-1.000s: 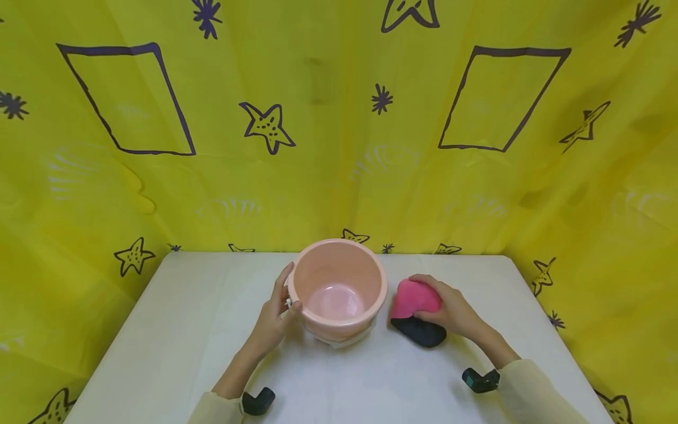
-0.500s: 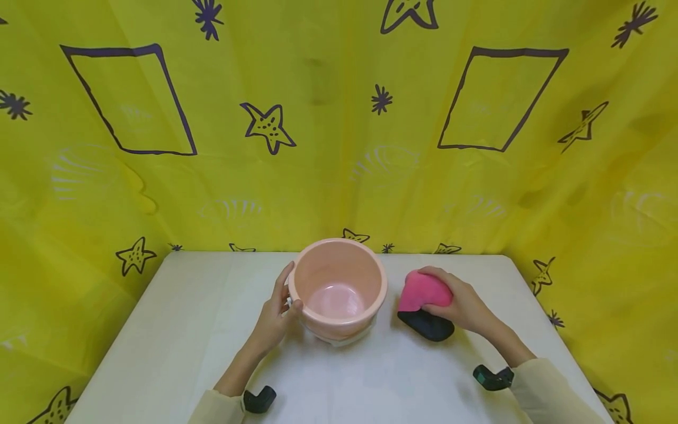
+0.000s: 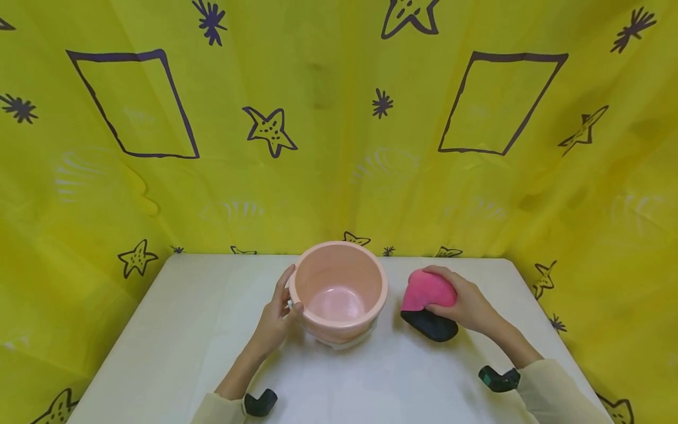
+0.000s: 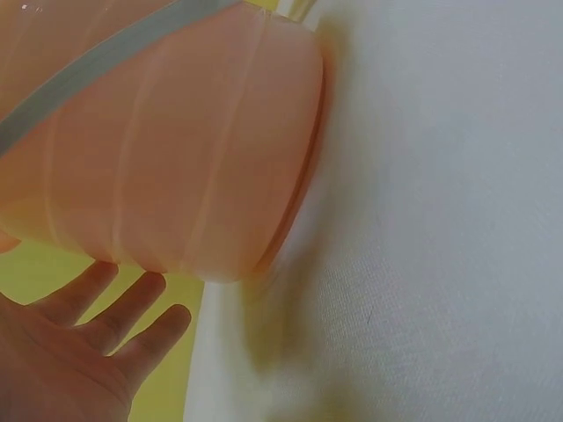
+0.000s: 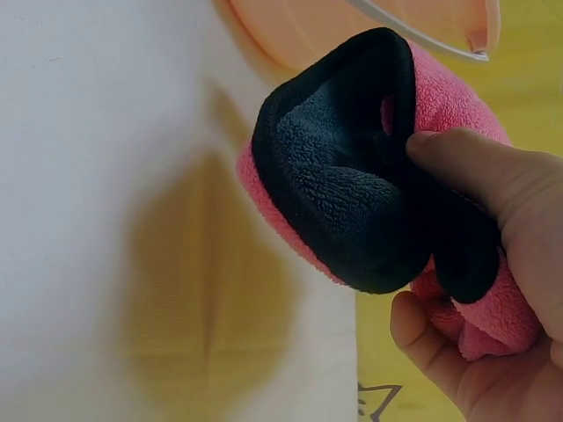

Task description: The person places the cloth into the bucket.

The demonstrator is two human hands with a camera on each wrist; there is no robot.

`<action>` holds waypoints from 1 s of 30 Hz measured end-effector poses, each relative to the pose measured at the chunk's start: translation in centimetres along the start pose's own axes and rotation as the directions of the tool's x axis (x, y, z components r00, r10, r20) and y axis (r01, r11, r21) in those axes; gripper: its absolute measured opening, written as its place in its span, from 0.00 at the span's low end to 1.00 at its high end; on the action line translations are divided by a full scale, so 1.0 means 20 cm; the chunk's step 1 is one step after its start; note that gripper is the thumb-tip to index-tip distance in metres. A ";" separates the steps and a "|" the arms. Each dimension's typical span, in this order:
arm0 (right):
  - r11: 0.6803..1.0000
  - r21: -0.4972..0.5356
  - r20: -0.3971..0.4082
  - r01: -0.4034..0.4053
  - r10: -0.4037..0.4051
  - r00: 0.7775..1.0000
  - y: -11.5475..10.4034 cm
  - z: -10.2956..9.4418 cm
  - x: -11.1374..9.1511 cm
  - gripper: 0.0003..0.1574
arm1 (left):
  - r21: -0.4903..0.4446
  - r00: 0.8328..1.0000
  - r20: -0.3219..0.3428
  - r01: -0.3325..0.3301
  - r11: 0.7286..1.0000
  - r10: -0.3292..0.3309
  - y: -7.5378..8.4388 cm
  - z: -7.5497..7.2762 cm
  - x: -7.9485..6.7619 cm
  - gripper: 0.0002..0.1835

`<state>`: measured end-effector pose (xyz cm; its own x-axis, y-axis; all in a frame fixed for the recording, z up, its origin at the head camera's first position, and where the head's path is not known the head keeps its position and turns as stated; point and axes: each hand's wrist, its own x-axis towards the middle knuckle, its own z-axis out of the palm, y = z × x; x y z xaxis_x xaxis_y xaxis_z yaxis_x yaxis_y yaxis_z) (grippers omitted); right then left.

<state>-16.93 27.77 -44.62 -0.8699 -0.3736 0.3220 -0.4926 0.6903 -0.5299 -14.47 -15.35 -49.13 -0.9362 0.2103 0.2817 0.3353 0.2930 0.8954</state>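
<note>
A pink plastic bucket (image 3: 339, 294) stands on the white table, its mouth toward the head camera. At its left side is my left hand (image 3: 272, 324), thumb by the near rim and fingers along the outer wall; in the left wrist view several fingertips (image 4: 154, 283) touch the wall. To the bucket's right, my right hand (image 3: 468, 303) grips a folded cleaning cloth (image 3: 429, 291), pink terry outside and dark grey inside with black edging. The right wrist view shows the thumb pressing the cloth (image 5: 343, 185) at its dark border. The cloth casts a shadow on the table and appears raised.
A grey-white handle (image 4: 114, 61) crosses the bucket's outer side. Yellow curtains (image 3: 328, 147) with star drawings enclose the back and sides of the white table (image 3: 201, 353). Each wrist carries a small black camera (image 3: 261, 403).
My right hand has moved a little to the right and away from the bucket, carrying the cloth with it. The left hand and the bucket hold their place.
</note>
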 end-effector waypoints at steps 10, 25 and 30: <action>0.999 -0.034 -0.001 0.037 -0.037 0.999 -0.01 -0.09 0.03 0.48 | -0.022 1.000 -0.008 0.030 0.999 -0.030 0.00 0.01 -0.01 0.41; 0.995 -0.076 0.048 0.067 -0.064 0.997 -0.07 -0.30 0.15 0.46 | -0.025 1.000 -0.012 0.017 1.000 -0.018 0.00 0.01 -0.01 0.40; 0.993 -0.081 0.051 0.081 -0.077 0.996 -0.10 -0.34 0.19 0.46 | -0.026 1.000 -0.012 0.024 0.999 -0.024 -0.01 0.01 0.00 0.40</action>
<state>-19.09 29.25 -36.99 -0.8296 -0.4565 0.3215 -0.5576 0.7060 -0.4366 -14.45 -15.12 -49.36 -0.9453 0.1920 0.2639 0.3098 0.2740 0.9105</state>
